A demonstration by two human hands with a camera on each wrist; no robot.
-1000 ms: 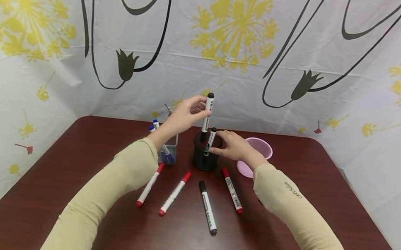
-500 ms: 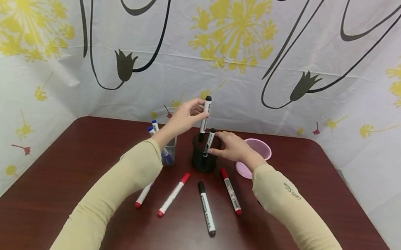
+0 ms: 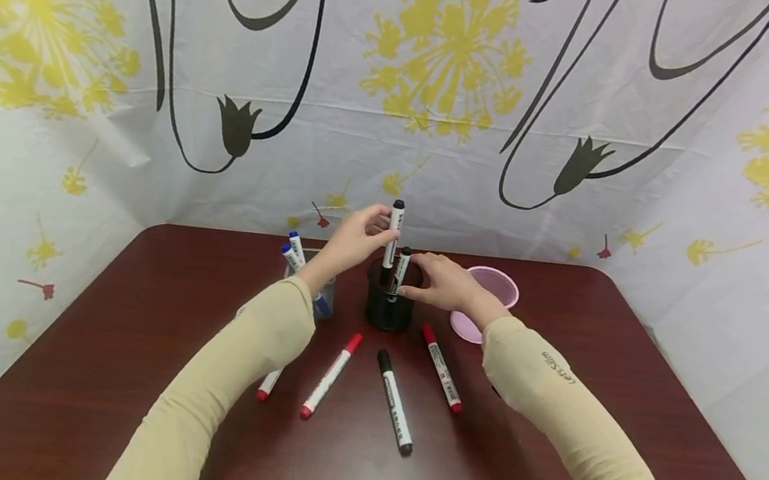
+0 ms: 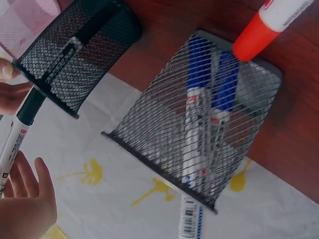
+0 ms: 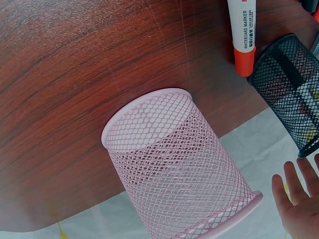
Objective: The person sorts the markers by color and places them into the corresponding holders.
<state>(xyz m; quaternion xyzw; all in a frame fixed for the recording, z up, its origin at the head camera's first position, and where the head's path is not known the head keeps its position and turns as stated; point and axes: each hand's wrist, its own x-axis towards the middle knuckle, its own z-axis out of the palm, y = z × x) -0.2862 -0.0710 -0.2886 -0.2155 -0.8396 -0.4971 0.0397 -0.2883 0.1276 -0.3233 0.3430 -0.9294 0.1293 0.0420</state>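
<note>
My left hand (image 3: 356, 238) pinches a white marker with black caps (image 3: 394, 233) upright, its lower end inside the black mesh pen cup (image 3: 388, 314). Another black-capped marker (image 3: 402, 266) leans inside the same cup. At the cup's right side, my right hand (image 3: 451, 282) holds the rim, thumb in front and fingers toward the back. In the left wrist view, the held marker (image 4: 12, 144) enters the cup's mouth, and the other shows through the mesh. From the right wrist, my right fingers (image 5: 294, 186) appear beside the cup (image 5: 286, 89); the thumb is hidden there.
Left of the black cup stands a grey mesh holder (image 4: 149, 114) with blue markers (image 4: 197, 114). A pink mesh cup (image 5: 179, 169) stands at right. In front lie red markers (image 3: 332, 376) (image 3: 441, 369) and a black marker (image 3: 396, 403). My left sleeve partly covers another red marker (image 3: 268, 386).
My left hand has moved down, lowering its marker deeper into the black cup. The right hand stays at the cup's rim. My left forearm now covers more of the leftmost red marker.
</note>
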